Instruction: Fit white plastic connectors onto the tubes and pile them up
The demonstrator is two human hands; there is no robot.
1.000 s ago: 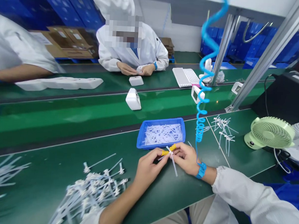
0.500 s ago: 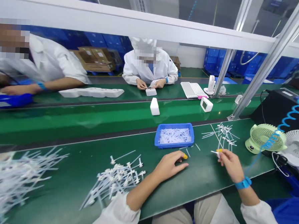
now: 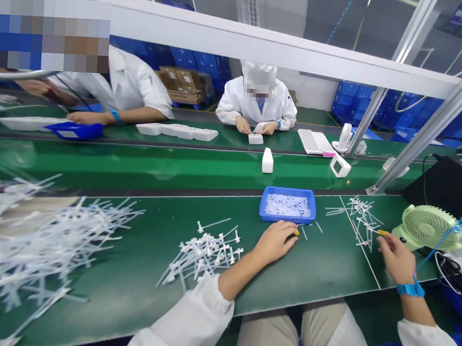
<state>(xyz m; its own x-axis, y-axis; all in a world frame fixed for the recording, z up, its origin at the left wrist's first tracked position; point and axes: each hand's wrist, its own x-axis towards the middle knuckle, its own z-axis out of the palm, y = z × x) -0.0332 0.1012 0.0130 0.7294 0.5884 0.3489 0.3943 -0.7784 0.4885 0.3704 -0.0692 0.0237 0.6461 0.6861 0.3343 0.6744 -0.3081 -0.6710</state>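
My left hand rests low over the green bench at the near edge of a blue tray full of short translucent tubes. Its thumb and yellow-capped forefinger are apart, with nothing visible between them. Two loose thin tubes lie just right of its fingertips. Over on the right, my right hand also has a yellow cap on a finger. Its thumb and forefinger are parted beside a small pile of white-headed tube pieces, and I see nothing held in them.
A heap of white-headed tube pieces lies left of my left forearm, with a larger heap further left. A green fan stands right. Across the green belt, white devices stand, and two co-workers sit beyond.
My right hand has moved right to the small pile and let go of the white tube piece it held. My left hand has drawn nearer the tray's edge. The view has shifted left.
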